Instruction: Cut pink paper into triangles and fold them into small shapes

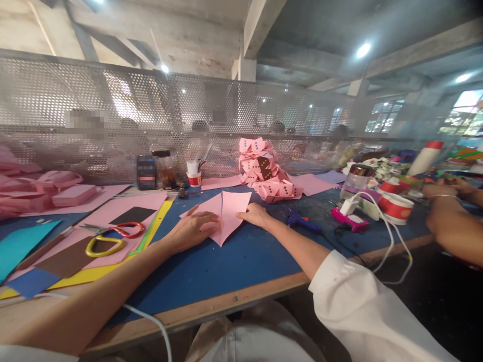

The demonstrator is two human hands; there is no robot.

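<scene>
A folded sheet of pink paper point(234, 211) lies on the blue tabletop in front of me, with a crease down its middle and a dark slit at the top of it. My left hand point(194, 229) rests on the sheet's left half, fingers stretched out across it. At the right edge, my right hand point(254, 215) pinches the paper between thumb and fingers. Beyond the sheet stands a stack of pink folded-paper pieces point(260, 163) marked with dark and yellow dots. A blue glue gun point(304, 222) lies to the right of my right hand.
Scissors with red and yellow handles point(124, 230) lie on coloured sheets at left, near a pink paper pile point(33, 188). At right are a pink power adapter point(349, 219) with a white cable, a tape roll point(396, 207) and another person's arm point(453, 221). A perforated screen point(211, 110) stands behind.
</scene>
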